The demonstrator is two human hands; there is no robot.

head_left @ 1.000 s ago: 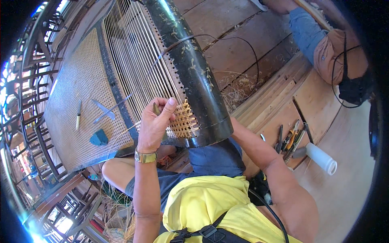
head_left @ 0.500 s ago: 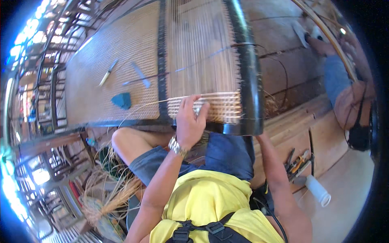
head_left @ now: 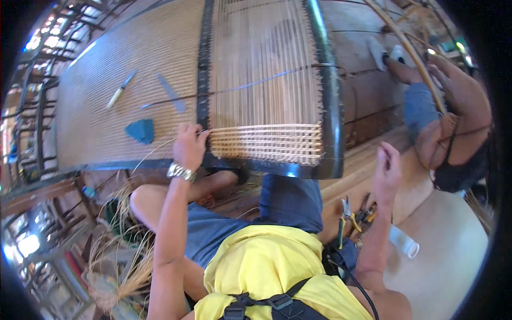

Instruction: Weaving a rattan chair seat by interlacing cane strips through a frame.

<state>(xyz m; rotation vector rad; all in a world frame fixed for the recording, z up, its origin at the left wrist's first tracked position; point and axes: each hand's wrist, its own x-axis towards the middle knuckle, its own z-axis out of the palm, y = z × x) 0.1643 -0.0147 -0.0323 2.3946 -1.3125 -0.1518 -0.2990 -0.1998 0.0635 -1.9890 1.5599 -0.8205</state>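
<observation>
Across my lap lies a dark-framed panel point(head_left: 333, 106) strung with lengthwise cane strands point(head_left: 261, 80). A short band of cane weave point(head_left: 266, 143) fills its near end. My left hand point(head_left: 188, 148), with a metal watch on the wrist, is closed at the left end of this band, beside the dark middle bar point(head_left: 204, 80). Thumb and fingers pinch a cane strand point(head_left: 154, 151) that trails off to the lower left. My right hand point(head_left: 388, 170) is raised off the panel's right side, fingers curled together; whatever they hold, if anything, cannot be made out.
A knife point(head_left: 121, 89), a flat pale blade point(head_left: 172, 95) and a blue block point(head_left: 140, 131) lie on the finished weave. A thin dark strip crosses the panel. Pliers point(head_left: 346, 216) and a white cylinder point(head_left: 404, 241) lie right. Loose cane point(head_left: 120, 280) hangs left. Another person sits at right.
My left hand has slid left from the top of the woven band to its left end. My right hand has come up from beside the frame's near right corner into view.
</observation>
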